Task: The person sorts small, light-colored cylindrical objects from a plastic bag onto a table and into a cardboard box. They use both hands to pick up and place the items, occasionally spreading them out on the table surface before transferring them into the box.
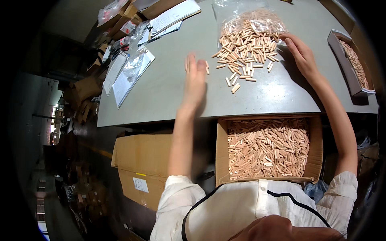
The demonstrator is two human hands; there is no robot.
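A heap of small wooden dowel pins (249, 52) spreads over the grey table, spilling from the mouth of a clear plastic bag (231, 9). To its left, my left hand (194, 78) hovers over the tabletop, slightly blurred, fingers stretched out and holding nothing that I can see. A couple of stray dowels lie just beside its fingers. At the heap's right edge, my right hand (302, 56) reaches in with bent fingers and the thumb apart, its fingertips against the bag and the outer dowels. Below the table edge, an open cardboard box (222, 154) holds a mass of dowels.
A long narrow box (349, 70) with more dowels stands at the right. Papers (134, 76), a clipboard (175, 18) and plastic wrap lie at the table's left. A closed carton (140, 160) sits below left, and stacked boxes are beyond the table's left edge.
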